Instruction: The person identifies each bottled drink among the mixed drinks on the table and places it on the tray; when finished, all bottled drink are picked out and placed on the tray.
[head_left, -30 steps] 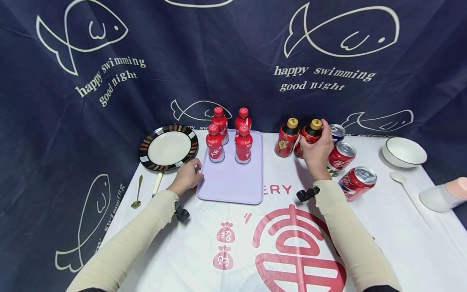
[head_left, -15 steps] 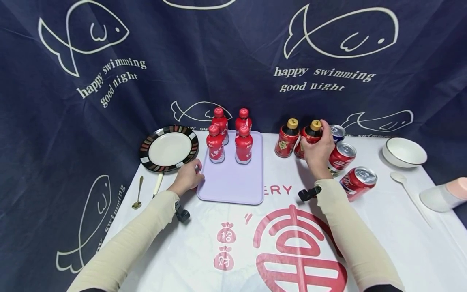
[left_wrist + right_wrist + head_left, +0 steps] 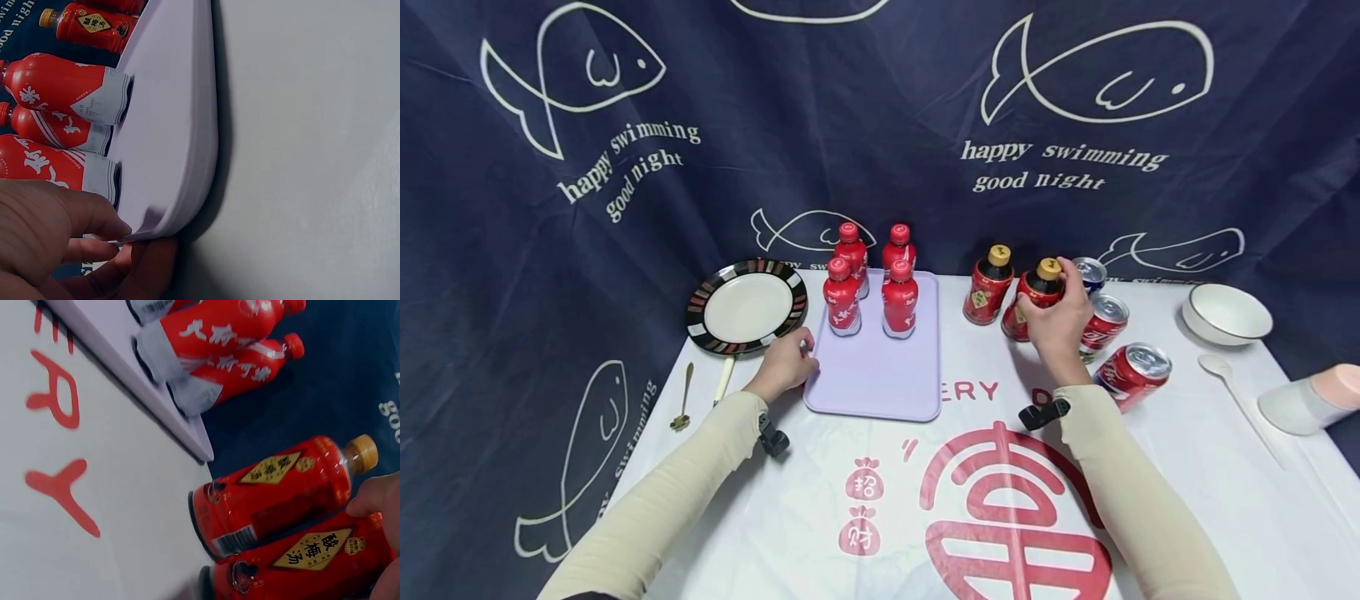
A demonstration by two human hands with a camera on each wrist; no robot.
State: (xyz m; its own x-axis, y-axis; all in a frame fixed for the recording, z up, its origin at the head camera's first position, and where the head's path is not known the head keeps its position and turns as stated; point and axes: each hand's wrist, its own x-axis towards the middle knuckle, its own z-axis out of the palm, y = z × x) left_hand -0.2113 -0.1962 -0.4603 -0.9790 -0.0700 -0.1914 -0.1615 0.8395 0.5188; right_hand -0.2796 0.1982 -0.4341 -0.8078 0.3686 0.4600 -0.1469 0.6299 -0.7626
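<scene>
My left hand [image 3: 785, 362] pinches the left rim of a lavender tray [image 3: 880, 387], thumb above and fingers below in the left wrist view. Several red-capped cola bottles [image 3: 900, 304] stand upright on the tray's back part. With my right hand [image 3: 1062, 321] I grip a red plum-drink bottle with a yellow cap [image 3: 1037, 290], thumb on its left side. The bottle leans slightly right. A matching plum-drink bottle [image 3: 275, 494] stands just left of it, upright on the table. Part of the held bottle is hidden behind my hand.
Soda cans [image 3: 1135, 372] stand close by on the right of my right hand. Farther right are a white bowl [image 3: 1227, 317], a pale spoon [image 3: 1240, 400] and a pink-lidded container [image 3: 1303, 406]. A dark-rimmed plate [image 3: 748, 306] and a gold spoon [image 3: 683, 400] lie left.
My right hand and the gripped plum-drink bottle have shifted slightly toward me, and the bottle's top leans more to the right. My left hand and the tray stay in place.
</scene>
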